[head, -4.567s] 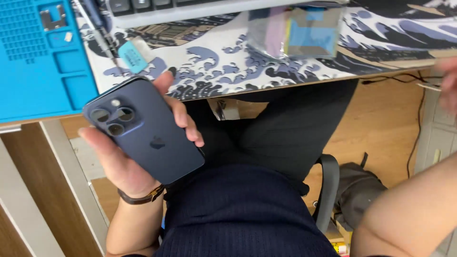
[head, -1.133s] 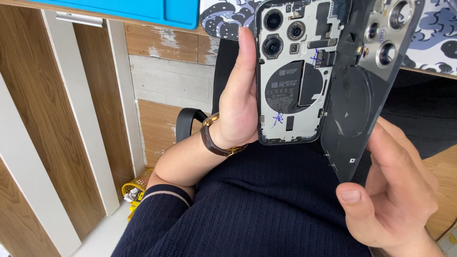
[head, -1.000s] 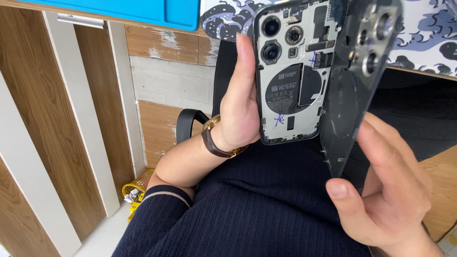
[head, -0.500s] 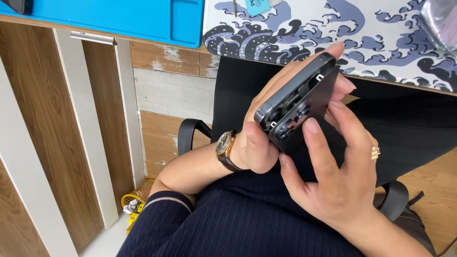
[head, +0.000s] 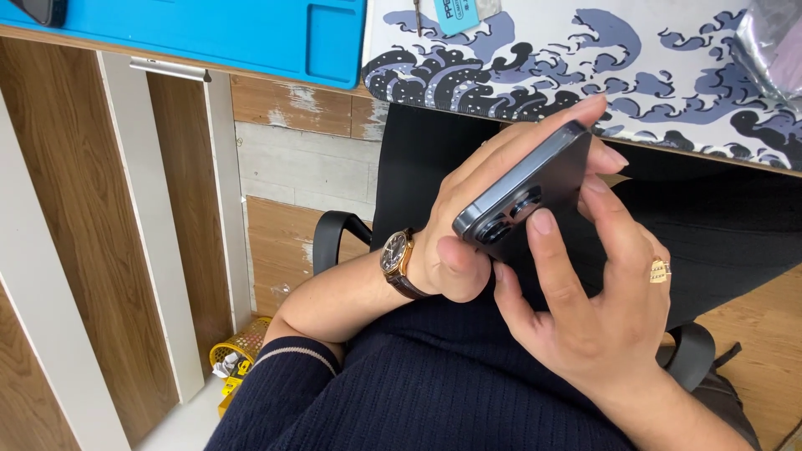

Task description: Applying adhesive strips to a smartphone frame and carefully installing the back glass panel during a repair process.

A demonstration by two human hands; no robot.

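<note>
Filling the bottom of the view, the dark ribbed sweater [head: 434, 392] covers the person's lap, with one striped cuff pushed up the left forearm. Just above it the right hand [head: 593, 309] comes in from the lower right, a gold ring [head: 659, 271] on one finger; its fingers are spread, the fingertips [head: 541, 220] pressed flat on the dark back of the phone [head: 526, 196], one beside the camera lenses. The left hand [head: 468, 242] grips the phone from the other side, thumb curled under the lower corner and fingers laid close together along its far edge, a wristwatch [head: 396, 255] with a brown strap on the wrist. The phone sits between both hands over the lap, tilted, camera end down, below the desk edge. The right hand hides much of its back, and the left hand's fingers cover the screen side.

Behind the hands are a black chair [head: 418, 159] and its armrest [head: 330, 234]; lower left, a yellow mesh basket [head: 238, 347] stands on the floor beside white and brown wooden slats [head: 117, 209]. Farthest off, the desk carries a blue work mat [head: 251, 33] and a wave-patterned mat [head: 601, 67], with a clear bag [head: 773, 42] at the right corner.

A second ago the back cover stood swung open in the right hand, the phone's insides bare; now it is closed onto the body, with both hands pressing it.
</note>
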